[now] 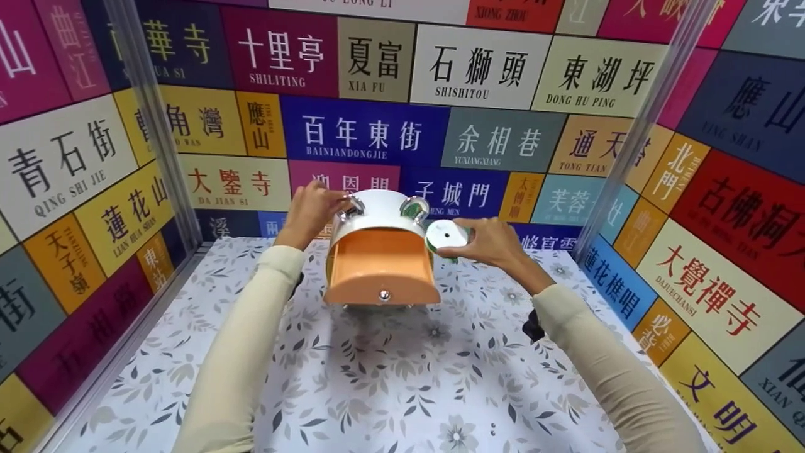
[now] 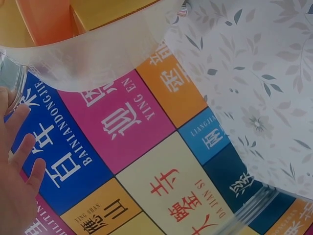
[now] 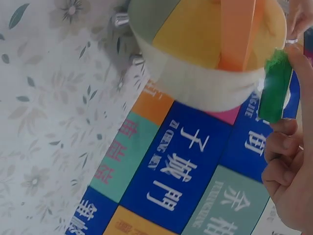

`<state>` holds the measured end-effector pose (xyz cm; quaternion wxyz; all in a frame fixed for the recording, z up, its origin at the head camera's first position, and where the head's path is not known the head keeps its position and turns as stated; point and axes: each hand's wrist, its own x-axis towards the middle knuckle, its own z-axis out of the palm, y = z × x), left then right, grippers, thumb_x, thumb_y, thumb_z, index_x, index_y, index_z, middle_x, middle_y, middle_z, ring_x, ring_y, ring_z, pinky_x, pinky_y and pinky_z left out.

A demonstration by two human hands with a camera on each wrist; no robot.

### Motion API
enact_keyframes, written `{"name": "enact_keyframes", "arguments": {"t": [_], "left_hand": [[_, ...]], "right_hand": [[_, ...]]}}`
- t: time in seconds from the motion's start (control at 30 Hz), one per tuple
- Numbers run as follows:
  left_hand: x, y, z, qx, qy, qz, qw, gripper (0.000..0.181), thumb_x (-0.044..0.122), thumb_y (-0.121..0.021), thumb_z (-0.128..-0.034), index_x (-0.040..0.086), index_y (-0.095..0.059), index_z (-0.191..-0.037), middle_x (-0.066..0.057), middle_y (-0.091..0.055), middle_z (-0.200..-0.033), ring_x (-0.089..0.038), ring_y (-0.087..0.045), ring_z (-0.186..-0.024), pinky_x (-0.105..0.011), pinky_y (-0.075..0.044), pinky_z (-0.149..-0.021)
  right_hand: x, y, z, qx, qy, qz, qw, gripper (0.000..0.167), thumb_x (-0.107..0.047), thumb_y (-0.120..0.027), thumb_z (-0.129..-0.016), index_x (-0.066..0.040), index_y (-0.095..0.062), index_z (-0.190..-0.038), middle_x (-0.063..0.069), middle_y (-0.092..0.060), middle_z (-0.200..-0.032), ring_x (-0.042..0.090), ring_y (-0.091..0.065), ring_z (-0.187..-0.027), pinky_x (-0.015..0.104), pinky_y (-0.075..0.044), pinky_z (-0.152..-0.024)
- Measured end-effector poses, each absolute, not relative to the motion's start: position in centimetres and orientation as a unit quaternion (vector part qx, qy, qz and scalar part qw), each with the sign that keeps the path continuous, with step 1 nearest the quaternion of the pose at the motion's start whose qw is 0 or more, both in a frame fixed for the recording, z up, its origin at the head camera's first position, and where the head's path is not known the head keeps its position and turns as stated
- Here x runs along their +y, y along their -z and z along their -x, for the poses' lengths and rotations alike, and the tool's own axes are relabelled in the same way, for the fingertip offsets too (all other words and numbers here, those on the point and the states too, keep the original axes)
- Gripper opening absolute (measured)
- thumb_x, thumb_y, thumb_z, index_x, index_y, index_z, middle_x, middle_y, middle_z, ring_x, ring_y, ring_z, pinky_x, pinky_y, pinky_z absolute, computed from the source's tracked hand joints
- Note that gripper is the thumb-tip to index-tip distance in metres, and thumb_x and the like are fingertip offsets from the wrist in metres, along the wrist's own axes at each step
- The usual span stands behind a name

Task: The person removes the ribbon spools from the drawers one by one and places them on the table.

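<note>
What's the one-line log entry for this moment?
left hand: at silver ring | right hand: pinches white-and-green disc beside container | orange drawer: open

The left wrist view crops the left hand (image 2: 20,178) and white box (image 2: 107,61).

Left hand (image 1: 309,211) touches a silver ring (image 1: 356,202) on the white-topped box (image 1: 379,200), orange drawer (image 1: 382,287) extended; right hand (image 1: 494,244) grips a round white piece (image 1: 445,233).

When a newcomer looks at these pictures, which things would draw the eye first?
The colourful lettered panels around the table probably come first. Next is the open orange drawer at the front of the white container on that table. The white disc in the right hand, beside the container, also stands out.
</note>
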<state>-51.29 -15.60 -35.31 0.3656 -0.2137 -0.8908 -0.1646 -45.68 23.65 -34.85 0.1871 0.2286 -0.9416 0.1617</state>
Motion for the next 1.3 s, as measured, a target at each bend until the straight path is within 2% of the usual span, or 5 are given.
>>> {"name": "enact_keyframes", "arguments": {"t": [0.67,0.83,1.0,1.2,1.3], "left_hand": [[-15.4,35.3,51.1,-0.900,0.165,0.202,0.350,0.023,0.038,-0.074,-0.0961,0.025,-0.083,-0.113,-0.008,-0.078,-0.091,-0.032,-0.061,-0.088,-0.045,-0.051,-0.073],[-15.4,35.3,51.1,-0.904,0.165,0.194,0.344,0.025,0.039,-0.074,-0.0957,0.025,-0.082,-0.114,-0.009,-0.077,-0.093,-0.032,-0.061,-0.089,-0.045,-0.050,-0.074],[-15.4,35.3,51.0,-0.906,0.169,0.188,0.339,0.026,0.040,-0.074,-0.0957,0.025,-0.082,-0.115,-0.008,-0.077,-0.094,-0.032,-0.061,-0.091,-0.046,-0.050,-0.077],[-15.4,35.2,50.7,-0.906,0.181,0.186,0.335,0.025,0.039,-0.074,-0.0956,0.025,-0.082,-0.115,-0.008,-0.077,-0.095,-0.031,-0.061,-0.091,-0.045,-0.052,-0.078],[-15.5,35.3,50.7,-0.903,0.184,0.189,0.339,0.025,0.038,-0.074,-0.0958,0.024,-0.082,-0.115,-0.009,-0.077,-0.093,-0.031,-0.061,-0.089,-0.046,-0.051,-0.077]], "right_hand": [[33.0,40.4,47.9,-0.973,-0.184,-0.090,0.105,0.105,-0.079,-0.079,-0.069,-0.010,-0.060,-0.146,0.007,-0.044,-0.055,0.017,-0.030,-0.047,0.031,-0.027,-0.046],[34.4,42.5,48.1,-0.977,-0.183,-0.065,0.089,0.110,-0.081,-0.079,-0.068,-0.009,-0.057,-0.149,0.020,-0.070,-0.089,0.020,-0.048,-0.056,0.034,-0.035,-0.050],[35.2,44.2,48.3,-0.984,-0.162,-0.046,0.058,0.109,-0.081,-0.076,-0.071,-0.006,-0.058,-0.147,0.019,-0.070,-0.085,0.021,-0.050,-0.056,0.035,-0.039,-0.050],[35.6,46.9,48.0,-0.985,-0.161,-0.040,0.040,0.106,-0.078,-0.076,-0.074,0.000,-0.059,-0.144,0.026,-0.066,-0.132,0.040,-0.069,-0.102,0.051,-0.058,-0.078],[35.9,48.3,48.0,-0.985,-0.161,-0.038,0.044,0.104,-0.077,-0.077,-0.074,-0.001,-0.061,-0.143,0.024,-0.072,-0.117,0.040,-0.071,-0.097,0.049,-0.058,-0.071]]}}
